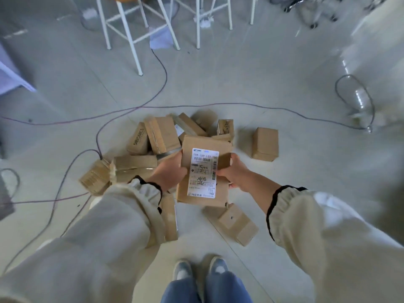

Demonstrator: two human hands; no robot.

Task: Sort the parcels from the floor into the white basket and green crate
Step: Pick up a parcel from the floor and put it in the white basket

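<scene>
Cream sleeves [98,237] nearest cam, both arms reaching fwd over the floor. L to R: pile of boxes [161,136] on the floor, left hand [172,171] gripping the left edge of the labelled parcel [203,171], which is held label-up above the pile, right hand [232,171] clamped on its right edge; a lone box [265,144] sits apart further right. Step looks like pick & read the label, many boxes left to sort; white basket & green crate not in frame, so next move prob needs a turn to find the right bin, then carry and drop
</scene>
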